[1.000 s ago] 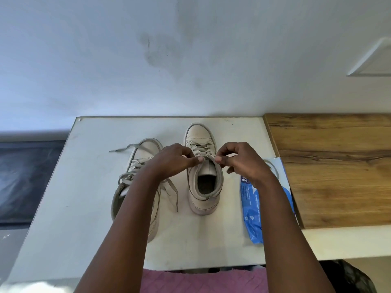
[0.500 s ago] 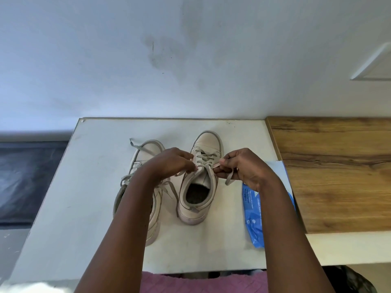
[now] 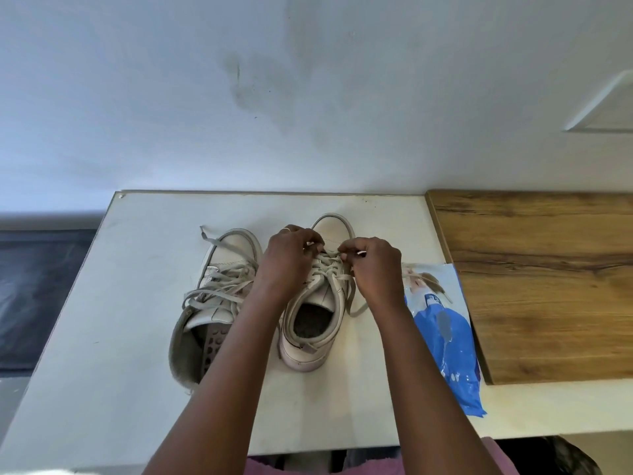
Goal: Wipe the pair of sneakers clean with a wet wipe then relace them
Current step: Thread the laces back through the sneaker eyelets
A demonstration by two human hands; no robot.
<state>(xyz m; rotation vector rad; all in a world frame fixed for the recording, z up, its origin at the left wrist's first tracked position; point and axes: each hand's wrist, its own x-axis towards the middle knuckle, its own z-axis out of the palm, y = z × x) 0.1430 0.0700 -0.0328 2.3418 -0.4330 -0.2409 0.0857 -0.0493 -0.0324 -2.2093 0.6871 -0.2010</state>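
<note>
on the white table [image 3: 137, 269] the left sneaker [image 3: 226, 258] lies loose-laced. just beside it, the left hand [image 3: 287, 262] and right hand [image 3: 375, 269], fingers curled, each pinch the lace [image 3: 329, 269] over the right sneaker [image 3: 308, 351], directly under them. the wipe pack [image 3: 445, 337] lies right.

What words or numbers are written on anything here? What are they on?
Nothing reads clearly.
On the wet wipe pack: white letters on a dark blue patch, too blurred to read.
On the sneakers: no words visible.
</note>
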